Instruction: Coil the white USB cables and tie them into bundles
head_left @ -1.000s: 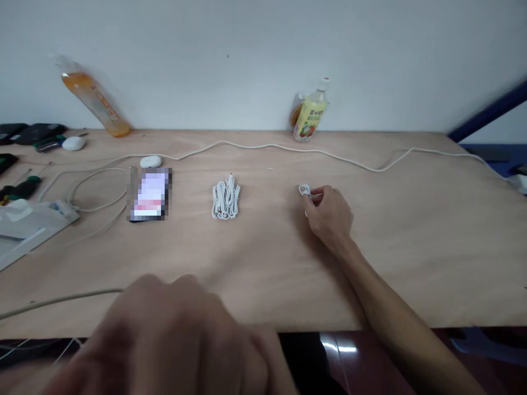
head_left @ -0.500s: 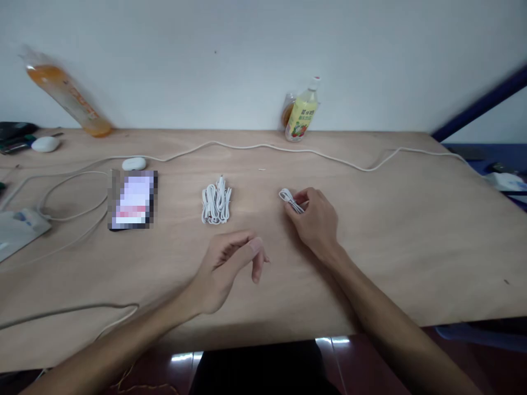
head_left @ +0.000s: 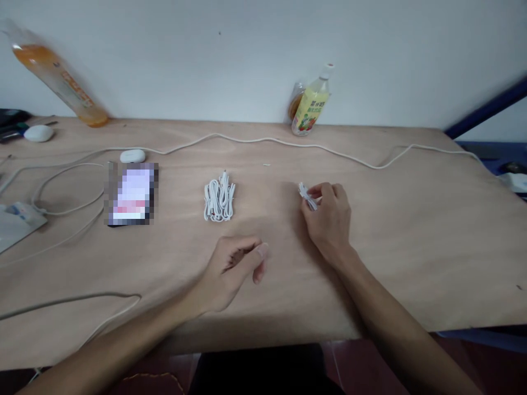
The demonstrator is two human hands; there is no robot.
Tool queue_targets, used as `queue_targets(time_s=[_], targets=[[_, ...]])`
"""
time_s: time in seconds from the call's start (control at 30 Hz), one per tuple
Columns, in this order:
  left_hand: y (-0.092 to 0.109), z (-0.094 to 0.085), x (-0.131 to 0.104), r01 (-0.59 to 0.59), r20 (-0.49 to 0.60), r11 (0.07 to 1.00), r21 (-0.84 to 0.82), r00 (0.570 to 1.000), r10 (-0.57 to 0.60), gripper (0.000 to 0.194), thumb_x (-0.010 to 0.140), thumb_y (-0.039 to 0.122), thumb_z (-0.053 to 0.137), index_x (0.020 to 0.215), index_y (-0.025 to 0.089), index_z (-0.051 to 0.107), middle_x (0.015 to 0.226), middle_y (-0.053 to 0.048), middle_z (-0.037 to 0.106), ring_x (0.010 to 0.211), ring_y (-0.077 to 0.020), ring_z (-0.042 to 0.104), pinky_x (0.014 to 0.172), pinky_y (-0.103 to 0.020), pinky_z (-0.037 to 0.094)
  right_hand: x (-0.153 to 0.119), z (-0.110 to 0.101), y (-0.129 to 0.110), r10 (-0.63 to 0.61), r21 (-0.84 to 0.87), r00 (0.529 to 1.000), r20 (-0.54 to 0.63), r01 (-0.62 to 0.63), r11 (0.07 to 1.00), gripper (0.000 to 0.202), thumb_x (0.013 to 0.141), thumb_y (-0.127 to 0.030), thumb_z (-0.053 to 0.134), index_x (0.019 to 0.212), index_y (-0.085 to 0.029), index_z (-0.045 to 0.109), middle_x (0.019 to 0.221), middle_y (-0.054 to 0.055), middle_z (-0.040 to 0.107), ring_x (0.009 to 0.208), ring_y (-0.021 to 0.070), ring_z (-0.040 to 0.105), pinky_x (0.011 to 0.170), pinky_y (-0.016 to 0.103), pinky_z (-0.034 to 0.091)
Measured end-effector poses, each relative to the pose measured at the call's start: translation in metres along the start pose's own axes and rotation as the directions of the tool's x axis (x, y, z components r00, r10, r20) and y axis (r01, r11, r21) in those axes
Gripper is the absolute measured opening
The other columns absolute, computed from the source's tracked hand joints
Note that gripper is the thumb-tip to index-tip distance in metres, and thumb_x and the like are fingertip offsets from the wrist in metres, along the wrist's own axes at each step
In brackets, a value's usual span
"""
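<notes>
My right hand (head_left: 329, 216) grips a small coiled white cable (head_left: 307, 196) between thumb and fingers, just over the wooden table. Part of that coil is hidden by the fingers. Nearer the table's front, my left hand (head_left: 236, 269) is loosely curled, thumb against the bent fingers, and nothing shows in it. Beyond the left hand lie bundled white cables (head_left: 219, 198), folded into loops side by side; the hand does not touch them.
A phone (head_left: 134, 192) with a blurred screen and a white case (head_left: 132, 156) lie left. A long white cord (head_left: 263, 140) crosses the back. An orange drink bottle (head_left: 61, 82) and a yellow-labelled bottle (head_left: 312, 107) stand by the wall. A white power strip (head_left: 20, 225) sits at left.
My right hand has shifted slightly right with the coiled cable, which is now turned differently. My left hand's fingers have curled in a little more. The whole view has tilted slightly.
</notes>
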State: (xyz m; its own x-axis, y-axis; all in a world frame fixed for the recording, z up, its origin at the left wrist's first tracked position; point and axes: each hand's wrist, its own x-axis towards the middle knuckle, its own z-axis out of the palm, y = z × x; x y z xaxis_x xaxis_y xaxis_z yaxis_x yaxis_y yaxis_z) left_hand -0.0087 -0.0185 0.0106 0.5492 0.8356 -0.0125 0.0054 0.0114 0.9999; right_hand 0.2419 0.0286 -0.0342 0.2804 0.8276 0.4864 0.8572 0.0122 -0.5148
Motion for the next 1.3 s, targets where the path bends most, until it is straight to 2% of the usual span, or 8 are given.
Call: queue_targets(time_s=[0.13, 0.27, 0.4, 0.5, 0.7, 0.97, 1.13, 1.3], targets=[[-0.004, -0.001, 0.003, -0.023, -0.011, 0.999, -0.042, 1.0, 0.023, 0.049, 0.108, 0.043, 0.057, 0.065, 0.021, 0.063, 0.059, 0.0, 0.061, 0.063, -0.0163, 0.06, 0.065, -0.031, 0.045, 0.005, -0.001, 0.009, 0.042, 0.048, 0.999, -0.01, -0.042, 0.998, 0.01, 0.084, -0.02, 0.066, 0.091, -0.025, 0.063, 0.099, 0.009, 0.067, 0.083, 0.0259, 0.064, 0.084, 0.047, 0.056], [-0.006, -0.002, 0.005, -0.024, -0.018, 0.998, -0.066, 1.0, 0.023, 0.05, 0.109, 0.045, 0.057, 0.066, 0.021, 0.065, 0.058, -0.001, 0.062, 0.062, -0.0167, 0.06, 0.066, -0.032, 0.046, 0.006, -0.002, 0.005, 0.036, 0.114, 0.998, 0.06, -0.043, 0.993, 0.011, 0.084, -0.03, 0.074, 0.09, -0.025, 0.066, 0.098, 0.007, 0.067, 0.078, 0.0239, 0.062, 0.083, 0.045, 0.057], [-0.006, -0.003, 0.004, -0.026, -0.022, 0.998, -0.063, 0.999, 0.024, 0.051, 0.11, 0.046, 0.057, 0.066, 0.021, 0.066, 0.059, -0.001, 0.063, 0.063, -0.0172, 0.061, 0.067, -0.032, 0.047, 0.006, -0.004, 0.001, 0.041, 0.123, 0.998, 0.052, -0.047, 0.991, 0.013, 0.088, -0.037, 0.072, 0.093, -0.026, 0.067, 0.098, 0.008, 0.068, 0.079, 0.0248, 0.062, 0.082, 0.044, 0.056], [-0.006, -0.003, 0.004, -0.026, -0.022, 0.998, -0.061, 0.999, 0.025, 0.051, 0.11, 0.046, 0.058, 0.066, 0.02, 0.066, 0.059, -0.001, 0.063, 0.063, -0.017, 0.061, 0.066, -0.032, 0.046, 0.006, -0.006, -0.001, 0.109, 0.083, 0.993, 0.048, -0.113, 0.99, 0.019, 0.086, -0.038, 0.072, 0.099, -0.025, 0.065, 0.1, 0.009, 0.071, 0.084, 0.0272, 0.064, 0.081, 0.044, 0.055], [-0.004, -0.003, 0.005, -0.023, -0.025, 0.998, -0.057, 0.999, 0.021, 0.052, 0.11, 0.046, 0.057, 0.066, 0.02, 0.065, 0.059, -0.001, 0.062, 0.062, -0.0166, 0.059, 0.066, -0.032, 0.045, 0.006, -0.01, -0.005, 0.286, -0.035, 0.949, 0.133, -0.284, 0.958, 0.023, 0.088, -0.042, 0.071, 0.1, -0.025, 0.064, 0.098, 0.011, 0.075, 0.086, 0.0307, 0.069, 0.077, 0.043, 0.052], [-0.004, -0.002, 0.004, -0.016, -0.021, 0.999, -0.036, 1.0, 0.016, 0.052, 0.11, 0.045, 0.055, 0.065, 0.021, 0.064, 0.058, -0.001, 0.062, 0.062, -0.017, 0.059, 0.066, -0.032, 0.045, 0.006, -0.006, -0.003, 0.255, 0.008, 0.962, 0.097, -0.257, 0.966, 0.02, 0.088, -0.043, 0.07, 0.094, -0.024, 0.07, 0.089, 0.01, 0.077, 0.077, 0.0284, 0.067, 0.075, 0.044, 0.052], [-0.002, -0.001, 0.004, -0.007, -0.025, 1.0, -0.03, 1.0, 0.006, 0.051, 0.109, 0.046, 0.056, 0.066, 0.02, 0.065, 0.059, -0.001, 0.062, 0.061, -0.0169, 0.059, 0.066, -0.032, 0.045, 0.006, -0.005, 0.001, 0.26, -0.027, 0.964, 0.063, -0.258, 0.966, 0.019, 0.09, -0.043, 0.069, 0.093, -0.024, 0.068, 0.092, 0.011, 0.074, 0.086, 0.032, 0.069, 0.079, 0.047, 0.053], [-0.001, -0.002, 0.003, -0.004, -0.022, 0.999, -0.032, 1.0, 0.003, 0.05, 0.109, 0.045, 0.056, 0.066, 0.02, 0.064, 0.058, -0.001, 0.061, 0.061, -0.0164, 0.059, 0.065, -0.031, 0.045, 0.005, -0.006, 0.001, 0.232, -0.065, 0.971, 0.051, -0.228, 0.971, 0.017, 0.085, -0.038, 0.071, 0.095, -0.025, 0.068, 0.096, 0.012, 0.074, 0.091, 0.033, 0.067, 0.076, 0.044, 0.051]])
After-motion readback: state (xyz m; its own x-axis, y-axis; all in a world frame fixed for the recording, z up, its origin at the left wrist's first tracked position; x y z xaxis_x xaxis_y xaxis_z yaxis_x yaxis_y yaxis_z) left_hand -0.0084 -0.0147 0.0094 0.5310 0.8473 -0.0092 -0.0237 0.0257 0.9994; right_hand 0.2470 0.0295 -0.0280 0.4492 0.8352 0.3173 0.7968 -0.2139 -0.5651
